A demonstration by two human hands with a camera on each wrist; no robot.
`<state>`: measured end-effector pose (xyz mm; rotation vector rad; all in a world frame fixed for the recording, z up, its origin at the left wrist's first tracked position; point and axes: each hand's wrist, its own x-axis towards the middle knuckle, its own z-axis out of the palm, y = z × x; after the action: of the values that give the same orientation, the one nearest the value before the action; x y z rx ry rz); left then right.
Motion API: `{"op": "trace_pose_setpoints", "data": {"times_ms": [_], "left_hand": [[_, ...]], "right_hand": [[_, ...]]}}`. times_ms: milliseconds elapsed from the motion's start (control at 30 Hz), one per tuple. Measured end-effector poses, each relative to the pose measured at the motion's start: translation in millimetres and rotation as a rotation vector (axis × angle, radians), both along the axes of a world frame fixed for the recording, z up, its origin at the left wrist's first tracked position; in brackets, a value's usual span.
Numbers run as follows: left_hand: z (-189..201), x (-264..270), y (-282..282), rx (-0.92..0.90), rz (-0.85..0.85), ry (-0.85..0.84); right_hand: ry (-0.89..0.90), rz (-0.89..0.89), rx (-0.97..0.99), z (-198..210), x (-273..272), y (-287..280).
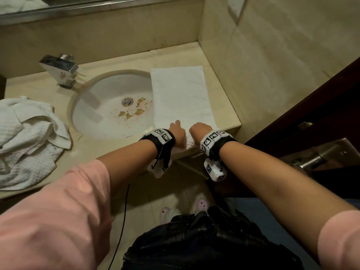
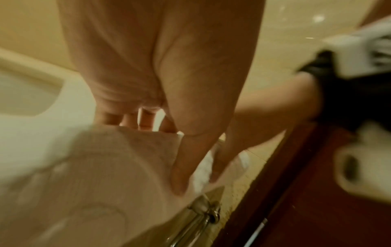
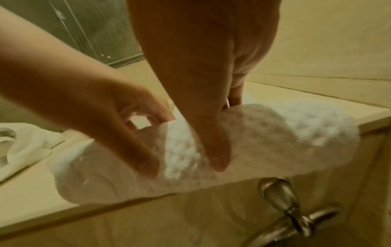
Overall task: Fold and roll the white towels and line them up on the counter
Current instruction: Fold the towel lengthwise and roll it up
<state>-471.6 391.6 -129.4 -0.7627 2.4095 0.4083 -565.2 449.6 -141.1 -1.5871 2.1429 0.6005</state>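
White waffle-weave cloth, the folded towel (image 1: 181, 96), lay as a long narrow strip on the counter (image 1: 224, 106) to the right of the sink (image 1: 109, 106), its left edge overhanging the basin's rim. Its near end had been turned over into a short, thick roll (image 3: 211, 150) sitting right at the counter's front edge; the spiral of layers showed at the roll's left end in the wrist views. Both hands sat on that roll side by side: the left hand (image 1: 178, 133) and the right hand (image 1: 200, 130) each had thumb on the near side and fingers curled over the far side, clamped on the roll.

Judging from this, the fold on this towel was done and the rolling had only begun, with most of the strip still flat beyond the hands. No finished rolls stood anywhere on the counter that I could see, so the lining-up had not started.

Further left, past the sink, a crumpled heap of white towels (image 1: 29, 139) waited unfolded. A chrome tap (image 1: 60, 71) stood behind the basin, and brownish stains marked the bowl near the drain (image 1: 127, 101)
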Motion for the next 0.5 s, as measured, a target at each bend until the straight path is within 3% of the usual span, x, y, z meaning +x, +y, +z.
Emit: {"op": "trace_pose_setpoints", "data": {"times_ms": [267, 333, 433, 500], "left_hand": [[-16.2, 8.8, 18.0, -0.190, -0.072, 0.111], [-14.1, 7.6, 15.3, -0.175, -0.089, 0.096], [-9.0, 7.3, 9.1, -0.119, -0.083, 0.070], [-5.6, 6.0, 1.1, -0.074, -0.093, 0.064]], "right_hand": [[-0.050, -0.191, 0.046, 16.8, -4.2, -18.8], [-0.009, -0.199, 0.125, 20.0, -5.1, -23.3], [-0.104, -0.196, 0.211, 19.7, -9.8, -34.9], [-0.116, -0.148, 0.139, 14.6, -12.5, -29.6]]}}
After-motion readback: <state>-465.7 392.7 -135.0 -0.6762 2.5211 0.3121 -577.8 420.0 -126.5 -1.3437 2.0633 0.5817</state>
